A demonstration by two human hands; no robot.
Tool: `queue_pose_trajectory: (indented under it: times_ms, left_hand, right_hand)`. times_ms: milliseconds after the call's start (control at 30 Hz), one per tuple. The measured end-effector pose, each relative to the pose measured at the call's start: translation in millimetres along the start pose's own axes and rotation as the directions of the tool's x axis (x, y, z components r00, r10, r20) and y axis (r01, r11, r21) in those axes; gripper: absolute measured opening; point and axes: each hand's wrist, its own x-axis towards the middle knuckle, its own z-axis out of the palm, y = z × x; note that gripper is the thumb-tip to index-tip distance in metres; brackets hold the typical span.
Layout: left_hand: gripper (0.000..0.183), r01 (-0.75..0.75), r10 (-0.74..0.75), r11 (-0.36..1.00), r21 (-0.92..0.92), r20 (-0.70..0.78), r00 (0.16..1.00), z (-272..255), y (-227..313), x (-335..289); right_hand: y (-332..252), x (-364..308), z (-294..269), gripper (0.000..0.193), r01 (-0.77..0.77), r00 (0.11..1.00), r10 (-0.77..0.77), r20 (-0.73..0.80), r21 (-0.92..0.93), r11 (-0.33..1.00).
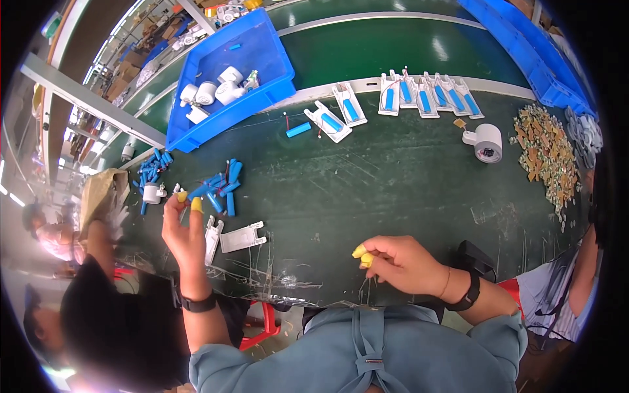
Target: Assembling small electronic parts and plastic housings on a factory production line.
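Note:
My left hand (185, 232) reaches over the left of the table, yellow finger cots on two fingertips. Its thumb and forefinger are apart, at the near edge of a pile of blue cylindrical batteries (231, 171) with thin wires. Just right of that wrist lie two white plastic housings (243, 238). My right hand (409, 267), also with yellow cots, is closed in a pinch above the near table edge. Thin strands show below its fingers; whether it holds them I cannot tell. At the back, several white housings (350, 105) each carry a blue battery, beside one loose battery (299, 130).
A blue bin (226, 124) with white round parts stands at the back left. More batteries (154, 164) lie beside a white cylindrical part (153, 193). On the right are a white camera-like unit (487, 142) and a heap of small circuit boards (547, 157). People sit on both sides.

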Motion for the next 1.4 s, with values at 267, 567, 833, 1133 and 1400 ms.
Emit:
queue_pose_trajectory:
  times_ms: [267, 567, 833, 1133, 1400]
  left_hand:
    - [0.022, 0.006, -0.163, 0.505, -0.863, -0.089, 0.983, 17, 56, 32]
    - [0.022, 0.056, -0.058, 0.879, -0.474, 0.010, 0.998, 49, 21, 37]
    - [0.037, -0.297, 0.362, 0.931, -0.213, 0.422, 0.831, 24, -24, 12]
    - [0.018, 0.662, 0.222, 0.410, -0.627, 0.773, 0.594, -4, 62, -14]
    - [0.038, 0.947, 0.717, -0.107, -0.302, 0.636, 0.284, -2, 105, -77]
  right_hand:
    - [-36, 19, 4, 0.023, 0.327, 0.937, -0.347, -0.022, -0.288, 0.900]
    - [-13, 12, -7, 0.020, 0.084, 0.996, -0.091, -0.007, -0.331, 0.940]
    - [-12, 16, -8, 0.019, 0.115, 0.993, -0.109, 0.040, -0.399, 0.910]
    - [-43, 29, 18, 0.041, 0.320, 0.917, -0.395, -0.047, -0.505, 0.802]
    - [-34, 20, 14, 0.022, 0.618, 0.773, -0.568, 0.283, -0.135, 0.774]
